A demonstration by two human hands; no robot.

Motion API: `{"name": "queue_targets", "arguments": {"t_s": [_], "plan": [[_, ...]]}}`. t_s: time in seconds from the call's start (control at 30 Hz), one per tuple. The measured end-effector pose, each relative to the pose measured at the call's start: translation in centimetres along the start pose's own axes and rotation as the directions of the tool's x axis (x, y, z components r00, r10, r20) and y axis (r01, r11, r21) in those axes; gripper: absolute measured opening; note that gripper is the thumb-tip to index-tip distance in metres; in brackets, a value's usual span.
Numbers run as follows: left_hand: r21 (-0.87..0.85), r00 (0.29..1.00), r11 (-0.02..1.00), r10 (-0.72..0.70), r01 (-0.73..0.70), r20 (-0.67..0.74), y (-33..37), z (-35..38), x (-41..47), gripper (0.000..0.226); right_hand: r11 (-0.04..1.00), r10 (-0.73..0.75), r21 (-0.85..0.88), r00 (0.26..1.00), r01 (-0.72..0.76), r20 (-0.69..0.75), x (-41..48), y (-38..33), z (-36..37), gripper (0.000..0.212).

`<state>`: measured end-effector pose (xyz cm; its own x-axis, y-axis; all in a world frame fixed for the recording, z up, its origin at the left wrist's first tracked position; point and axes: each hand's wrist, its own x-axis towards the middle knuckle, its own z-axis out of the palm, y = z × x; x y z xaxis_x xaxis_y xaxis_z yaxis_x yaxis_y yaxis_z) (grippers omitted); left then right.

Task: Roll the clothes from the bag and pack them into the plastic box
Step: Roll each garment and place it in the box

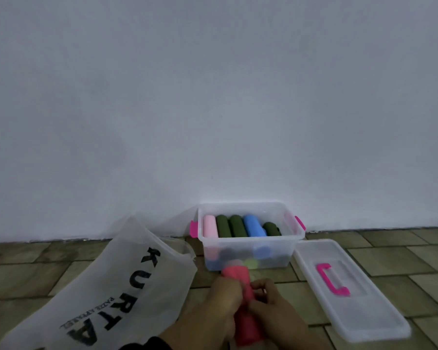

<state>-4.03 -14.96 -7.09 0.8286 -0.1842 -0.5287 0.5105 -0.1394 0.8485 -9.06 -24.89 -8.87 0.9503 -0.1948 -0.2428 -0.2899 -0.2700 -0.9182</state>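
Observation:
A rolled pink-red garment (240, 296) is gripped lengthwise between both hands in front of the box. My left hand (218, 301) wraps its left side, and my right hand (268, 299) closes on its right side. The clear plastic box (250, 242) with pink latches stands against the wall. Its top row holds a light pink roll (210, 226), two dark green rolls (229, 226), a blue roll (253, 225) and a smaller dark green roll (272, 229). More rolls show faintly through the front wall. The white fabric bag (106, 286) printed "KURTA" lies flat to the left.
The box's clear lid (359, 309) with a pink handle (331, 280) lies on the tiled floor to the right of the box. A plain white wall rises directly behind the box and bag. Greenish floor tiles (402, 258) spread out on both sides.

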Motion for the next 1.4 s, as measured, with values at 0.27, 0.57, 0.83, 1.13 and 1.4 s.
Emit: {"name": "queue_targets", "arguments": {"t_s": [0.27, 0.57, 0.83, 1.13, 1.4], "plan": [[0.397, 0.885, 0.793, 0.442, -0.462, 0.148, 7.7, 1.4, 1.2, 0.07, 0.919, -0.132, 0.362, 0.986, 0.159, -0.099, 3.6, -5.1, -6.7, 0.035], [0.95, 0.923, 0.267, 0.382, -0.16, 0.048, 8.4, -3.2, 8.4, 0.08, 0.896, -0.101, -0.43, 0.888, -0.116, -0.449, 13.9, -9.5, -10.3, 0.037], [0.964, 0.94, 0.225, 0.337, -0.139, 0.057, 8.2, -3.3, 9.6, 0.08, 0.47, 0.041, -0.866, 0.984, -0.171, -0.172, 17.1, -9.2, -8.3, 0.042], [0.968, 0.936, 0.203, 0.346, -0.148, 0.07, 8.3, -3.3, 8.8, 0.077, 0.395, -0.186, -0.916, 0.97, -0.073, -0.158, 15.5, -8.4, -6.5, 0.038], [0.963, 0.929, 0.207, 0.359, -0.171, 0.088, 8.1, -3.3, 8.8, 0.075, 0.515, -0.028, -0.855, 0.996, -0.058, -0.084, 14.3, -7.7, -6.4, 0.044]]}}
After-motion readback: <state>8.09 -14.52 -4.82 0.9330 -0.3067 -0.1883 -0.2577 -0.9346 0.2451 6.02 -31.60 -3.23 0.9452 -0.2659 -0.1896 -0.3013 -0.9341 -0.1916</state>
